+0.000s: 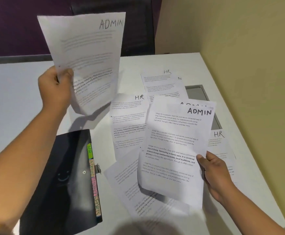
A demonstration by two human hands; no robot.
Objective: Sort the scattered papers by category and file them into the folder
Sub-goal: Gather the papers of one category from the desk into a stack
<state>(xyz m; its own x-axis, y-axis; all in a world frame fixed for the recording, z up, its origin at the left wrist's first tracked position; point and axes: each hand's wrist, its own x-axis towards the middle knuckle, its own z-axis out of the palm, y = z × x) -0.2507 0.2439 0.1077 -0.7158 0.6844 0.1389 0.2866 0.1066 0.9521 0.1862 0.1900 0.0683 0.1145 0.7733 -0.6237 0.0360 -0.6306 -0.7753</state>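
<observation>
Left hand pinches one ADMIN sheet aloft, upper left of frame; right hand grips ADMIN stack, lower right; HR sheets scattered on tabletop; folder shut, lower left. Best to marry both ADMIN lots, square edges, before filing.

My papers are thin matt white paper; my folder is glossy black plastic with a small metal clasp; the table looks smooth, matt.

Black folder, white papers, white table.
</observation>
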